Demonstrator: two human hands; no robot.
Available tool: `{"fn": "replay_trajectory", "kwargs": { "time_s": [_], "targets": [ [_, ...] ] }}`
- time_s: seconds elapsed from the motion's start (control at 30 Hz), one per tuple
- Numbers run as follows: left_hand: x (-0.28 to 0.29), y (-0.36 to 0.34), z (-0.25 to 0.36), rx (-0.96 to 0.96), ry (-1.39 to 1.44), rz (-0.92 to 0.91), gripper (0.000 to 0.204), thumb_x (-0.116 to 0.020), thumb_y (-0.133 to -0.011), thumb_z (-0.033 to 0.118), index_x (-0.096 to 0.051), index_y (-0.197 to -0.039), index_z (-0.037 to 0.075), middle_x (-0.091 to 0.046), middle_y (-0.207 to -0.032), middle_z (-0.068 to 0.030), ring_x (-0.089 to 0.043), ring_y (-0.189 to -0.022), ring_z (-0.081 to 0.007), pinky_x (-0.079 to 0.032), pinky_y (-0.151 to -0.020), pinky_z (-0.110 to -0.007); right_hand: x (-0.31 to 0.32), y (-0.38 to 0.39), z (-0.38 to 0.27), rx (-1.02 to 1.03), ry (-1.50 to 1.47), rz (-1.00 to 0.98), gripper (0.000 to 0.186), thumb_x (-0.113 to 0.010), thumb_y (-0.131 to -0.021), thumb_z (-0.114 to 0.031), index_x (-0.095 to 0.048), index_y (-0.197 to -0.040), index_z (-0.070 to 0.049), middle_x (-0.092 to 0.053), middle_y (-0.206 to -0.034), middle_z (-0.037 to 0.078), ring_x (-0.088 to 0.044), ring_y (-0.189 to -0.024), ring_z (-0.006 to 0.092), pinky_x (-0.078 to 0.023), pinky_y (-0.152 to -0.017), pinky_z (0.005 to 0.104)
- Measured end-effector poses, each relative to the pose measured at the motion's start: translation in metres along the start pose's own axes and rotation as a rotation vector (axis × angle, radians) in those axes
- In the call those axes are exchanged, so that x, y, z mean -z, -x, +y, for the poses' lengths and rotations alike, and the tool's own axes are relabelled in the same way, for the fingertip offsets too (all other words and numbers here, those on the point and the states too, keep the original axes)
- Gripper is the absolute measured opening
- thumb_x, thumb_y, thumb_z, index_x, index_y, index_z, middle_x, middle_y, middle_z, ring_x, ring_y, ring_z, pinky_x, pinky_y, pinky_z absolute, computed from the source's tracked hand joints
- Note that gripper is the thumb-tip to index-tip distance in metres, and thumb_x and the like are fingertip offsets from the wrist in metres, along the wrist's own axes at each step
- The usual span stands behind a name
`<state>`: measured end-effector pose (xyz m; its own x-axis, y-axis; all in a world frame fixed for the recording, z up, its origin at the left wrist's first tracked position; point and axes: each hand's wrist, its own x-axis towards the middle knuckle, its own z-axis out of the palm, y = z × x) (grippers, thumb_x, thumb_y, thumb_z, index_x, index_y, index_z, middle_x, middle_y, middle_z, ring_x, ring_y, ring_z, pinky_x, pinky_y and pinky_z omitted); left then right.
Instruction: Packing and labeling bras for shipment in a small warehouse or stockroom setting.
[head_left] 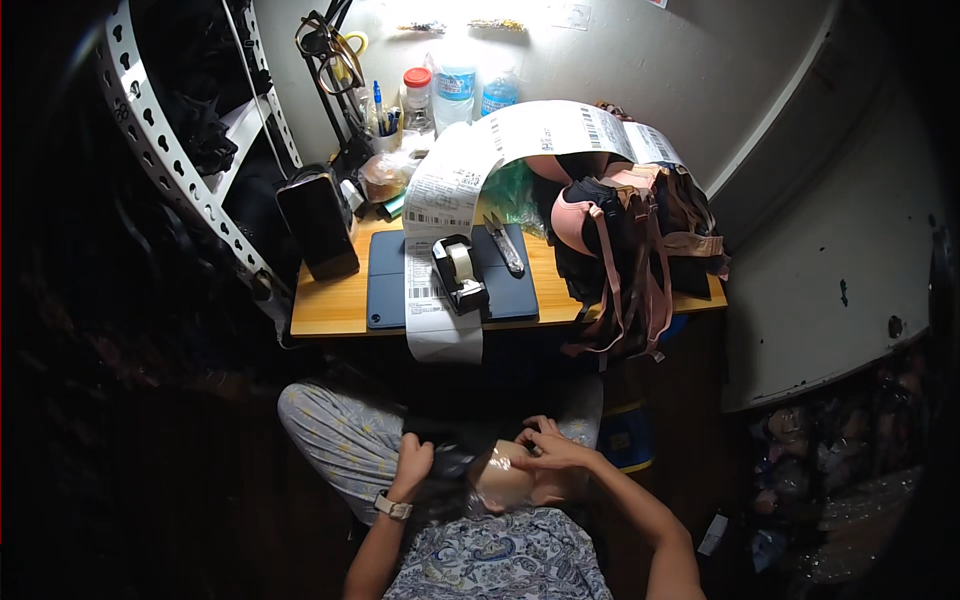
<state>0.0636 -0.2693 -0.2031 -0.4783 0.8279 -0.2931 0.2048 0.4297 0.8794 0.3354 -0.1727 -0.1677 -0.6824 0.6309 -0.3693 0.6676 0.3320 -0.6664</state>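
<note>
Both hands are down in the lap, working a clear plastic bag [505, 478] with something beige inside. The bag lies roughly crosswise, long axis left to right across the knees, well below the surface [330, 312]. The left hand [412, 465] is clenched on the bag's dark left end; the right hand [548, 448] has its fingers [528, 436] pinching the top of the plastic near the middle.

Up on the surface there's a blue mat [388, 285] with a tape dispenser [460, 275] and snips [506, 250] on it, a long strip of labels [470, 170] draped over the front edge, and a pile of bras [630, 245] at the right end. A phone [318, 225] stands on the left.
</note>
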Motion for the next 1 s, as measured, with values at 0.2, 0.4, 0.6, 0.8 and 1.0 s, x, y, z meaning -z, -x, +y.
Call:
{"fn": "replay_trajectory", "kwargs": {
  "time_s": [0.2,0.4,0.6,0.8,1.0],
  "targets": [
    [-0.007,0.003,0.058,-0.528,-0.416,0.137,0.018,-0.047,-0.065,-0.007,-0.051,-0.081,-0.014,-0.034,-0.126,-0.0395,-0.051,-0.095,-0.0495,-0.043,-0.084,-0.048,0.084,0.025,-0.005,-0.22,-0.357,-0.225,0.062,-0.072,-0.072,-0.048,-0.05,-0.105,0.0,-0.056,-0.098,0.011,-0.056,-0.091,0.0205,-0.047,-0.081,0.0313],
    [0.002,0.01,0.068,-0.375,-0.465,-0.344,0.02,-0.049,-0.068,-0.003,-0.05,-0.086,-0.012,-0.019,-0.135,-0.0401,-0.054,-0.09,-0.0495,-0.047,-0.081,-0.045,0.115,0.038,-0.03,-0.133,-1.085,-0.22,0.066,-0.06,-0.088,-0.027,-0.026,-0.138,-0.001,-0.045,-0.13,0.012,-0.046,-0.116,0.019,-0.039,-0.097,0.0308],
    [0.019,0.017,0.084,-0.398,0.004,-0.641,0.025,-0.059,-0.071,0.004,-0.045,-0.09,-0.006,-0.014,-0.142,-0.0309,-0.05,-0.097,-0.047,-0.043,-0.078,-0.044,0.018,0.006,-0.056,-0.269,-1.562,-0.49,0.041,-0.048,-0.094,-0.018,-0.04,-0.129,0.002,-0.053,-0.119,0.009,-0.052,-0.106,0.0151,-0.042,-0.092,0.0281],
    [0.027,0.025,0.1,-0.418,-0.148,-0.509,0.023,-0.059,-0.07,-0.004,-0.048,-0.09,-0.004,-0.016,-0.146,-0.0228,-0.057,-0.09,-0.0406,-0.046,-0.068,-0.039,0.012,0.003,-0.027,-0.307,-0.964,0.029,0.032,-0.049,-0.093,-0.019,-0.052,-0.114,0.005,-0.06,-0.1,0.007,-0.056,-0.095,0.0131,-0.045,-0.083,0.0263],
    [-0.014,0.042,0.107,-0.53,-0.207,-0.514,0.036,-0.062,-0.072,0.002,-0.046,-0.102,-0.005,-0.012,-0.144,-0.0281,-0.05,-0.096,-0.0492,-0.047,-0.075,-0.045,-0.009,-0.022,-0.007,-0.403,-0.899,0.388,0.029,-0.049,-0.093,-0.022,-0.062,-0.102,0.001,-0.061,-0.082,0.004,-0.054,-0.07,0.0096,-0.045,-0.066,0.0249]
  ]
}}
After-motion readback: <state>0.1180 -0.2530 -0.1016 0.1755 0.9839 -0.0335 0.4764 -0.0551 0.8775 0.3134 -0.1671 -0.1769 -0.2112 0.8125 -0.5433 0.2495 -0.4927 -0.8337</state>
